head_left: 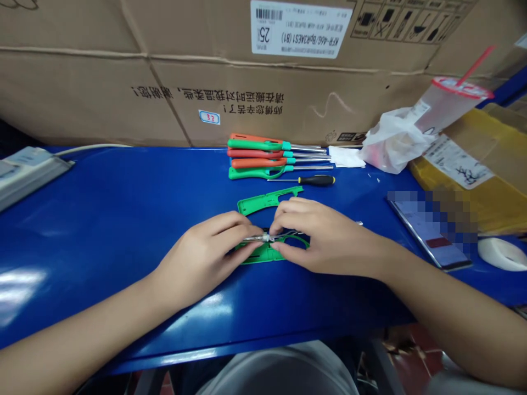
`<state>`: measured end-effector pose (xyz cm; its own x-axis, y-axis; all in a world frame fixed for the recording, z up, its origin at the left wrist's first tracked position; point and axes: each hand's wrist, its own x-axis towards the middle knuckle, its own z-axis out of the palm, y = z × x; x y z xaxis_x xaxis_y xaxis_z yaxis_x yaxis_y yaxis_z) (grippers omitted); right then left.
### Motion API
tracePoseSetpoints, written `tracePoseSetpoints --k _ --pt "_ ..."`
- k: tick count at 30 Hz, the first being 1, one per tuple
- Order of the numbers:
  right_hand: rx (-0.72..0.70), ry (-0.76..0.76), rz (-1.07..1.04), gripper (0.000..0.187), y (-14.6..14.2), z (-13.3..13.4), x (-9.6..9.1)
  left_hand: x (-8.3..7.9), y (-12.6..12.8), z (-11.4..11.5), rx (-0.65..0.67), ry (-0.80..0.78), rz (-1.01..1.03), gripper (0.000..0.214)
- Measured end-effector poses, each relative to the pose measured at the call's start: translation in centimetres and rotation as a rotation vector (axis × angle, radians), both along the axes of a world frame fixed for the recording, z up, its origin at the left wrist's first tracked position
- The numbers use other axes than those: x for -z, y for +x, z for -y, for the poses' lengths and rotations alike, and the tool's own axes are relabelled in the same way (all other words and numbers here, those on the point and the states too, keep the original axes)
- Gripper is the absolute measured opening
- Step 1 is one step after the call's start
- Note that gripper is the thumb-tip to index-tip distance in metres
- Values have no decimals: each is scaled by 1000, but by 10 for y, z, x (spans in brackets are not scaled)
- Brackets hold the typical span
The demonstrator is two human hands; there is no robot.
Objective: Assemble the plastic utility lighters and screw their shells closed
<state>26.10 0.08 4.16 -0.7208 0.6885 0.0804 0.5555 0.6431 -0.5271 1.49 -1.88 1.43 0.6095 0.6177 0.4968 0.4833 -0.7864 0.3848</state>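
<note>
My left hand (214, 247) pinches the clear and metallic inner part (256, 238) of a gas lighter between thumb and fingers. At that part's whitish end, the thumb and fingers of my right hand (304, 233) close in a pinch, with thin wires running off to the right beneath them. Under both hands lies one green lighter shell half (263, 255), partly covered by the fingers. The other green shell half (257, 203) rests just beyond, its hollow inside facing up. What exactly the right fingertips grip is partly hidden.
Several orange and green lighters (259, 160) lie stacked behind, beside a screwdriver (317, 180). On the right are a phone (432, 233), a white mouse (502, 253), a yellow parcel (473, 192), a bagged drink cup (447, 107) and a tissue (346, 157). A large cardboard box (102, 99) stands behind; a white power strip (31, 173) lies left.
</note>
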Motion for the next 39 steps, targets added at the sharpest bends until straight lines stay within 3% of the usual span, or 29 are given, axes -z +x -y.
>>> tracePoseSetpoints --k 6,29,39 --pt "-6 41 -156 11 3 -6 31 7 -2 -3 44 -6 1 14" --pt "-101 269 -200 20 7 -4 29 13 4 2 56 -97 164 17" --pt "37 58 -143 14 3 -3 21 14 3 1 73 -89 141 19"
